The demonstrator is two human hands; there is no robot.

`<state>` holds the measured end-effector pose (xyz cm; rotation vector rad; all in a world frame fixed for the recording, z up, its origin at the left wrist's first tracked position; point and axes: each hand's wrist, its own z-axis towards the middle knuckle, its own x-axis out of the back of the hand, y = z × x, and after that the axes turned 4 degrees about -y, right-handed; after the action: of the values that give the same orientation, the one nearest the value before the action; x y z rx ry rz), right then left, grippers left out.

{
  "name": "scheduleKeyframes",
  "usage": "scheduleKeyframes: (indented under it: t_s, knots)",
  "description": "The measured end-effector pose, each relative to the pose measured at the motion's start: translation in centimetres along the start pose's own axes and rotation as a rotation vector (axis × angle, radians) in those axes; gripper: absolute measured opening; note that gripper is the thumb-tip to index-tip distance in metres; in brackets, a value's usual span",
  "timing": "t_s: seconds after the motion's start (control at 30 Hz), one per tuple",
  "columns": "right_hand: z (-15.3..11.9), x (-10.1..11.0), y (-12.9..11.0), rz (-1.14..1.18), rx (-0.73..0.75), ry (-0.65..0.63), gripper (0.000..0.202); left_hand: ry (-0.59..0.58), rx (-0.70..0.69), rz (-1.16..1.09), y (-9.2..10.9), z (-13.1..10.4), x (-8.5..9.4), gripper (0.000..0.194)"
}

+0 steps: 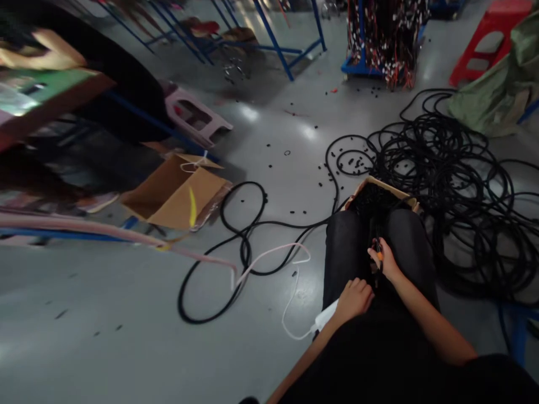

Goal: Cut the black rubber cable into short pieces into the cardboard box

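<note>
My right hand [387, 261] is closed around a dark tool with an orange part [379, 256], held upright between my knees. Just left of it, my left hand [355, 298] rests over my lap with its fingers curled; whatever they hold, if anything, is hidden. A white object [326, 315] with a thin white cable sticks out beneath my left wrist. Beyond my knees stands an open cardboard box [356, 193] filled with small black pieces. A black cable [286, 225] runs from near the box across the floor to the left.
Tangled black cable [455, 185] covers the floor at right. At left are an open carton [181, 196], a pale stool [197, 115] and a person at a green-topped table [63, 92]. A red stool [484, 45] and blue cart [357, 68] stand farther back.
</note>
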<state>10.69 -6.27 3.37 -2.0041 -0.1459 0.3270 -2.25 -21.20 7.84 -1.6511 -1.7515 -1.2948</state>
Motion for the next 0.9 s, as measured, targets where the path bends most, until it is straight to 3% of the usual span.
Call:
scheduleKeyframes:
  t_s: [0.2,0.37,0.47,0.57,0.9]
  knots:
    - [-0.1,0.2,0.0,-0.02,0.0,-0.017,0.063,0.124,-0.089,-0.009,-1.3,-0.4,-0.2,0.02]
    - [-0.4,0.7,0.0,-0.042,-0.022,-0.052,0.065,0.376,-0.146,0.028,-4.0,-5.0,-3.7,0.039]
    - [-0.4,0.7,0.3,-0.077,0.001,-0.061,0.058,0.455,-0.148,0.104,-5.3,-8.0,-5.2,0.049]
    - [-0.5,0.8,0.4,-0.093,0.001,-0.035,0.049,0.471,-0.159,0.129,-5.9,-9.1,-5.6,0.048]
    - [-1.9,1.9,-0.5,-0.211,-0.01,-0.007,0.046,0.475,-0.146,0.013,-4.8,-8.9,-4.8,0.045]
